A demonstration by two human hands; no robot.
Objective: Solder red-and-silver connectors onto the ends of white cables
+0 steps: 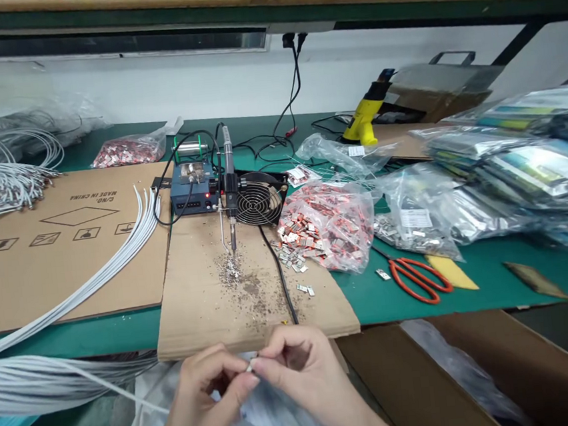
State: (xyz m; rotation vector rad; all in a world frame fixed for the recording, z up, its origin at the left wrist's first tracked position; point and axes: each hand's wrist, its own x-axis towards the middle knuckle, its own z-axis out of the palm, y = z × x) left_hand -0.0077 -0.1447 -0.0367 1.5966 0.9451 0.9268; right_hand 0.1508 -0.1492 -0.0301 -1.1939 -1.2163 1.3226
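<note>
a white cable end is pinched narrowly by the left hand and right hand, raised past the near edge of the cardboard sheet for close handling.

Wire end between left hand and right hand, 6 o'clock. Cardboard sheet just beyond. Soldering station at 12 o'clock, fan just right. Bag of terminals at 1 o'clock, scissors at 2 o'clock. Wire bundle at 10 o'clock on flattened carton.

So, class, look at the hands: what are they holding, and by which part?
The left hand and right hand pinch a white cable at its end, between their fingertips.
</note>
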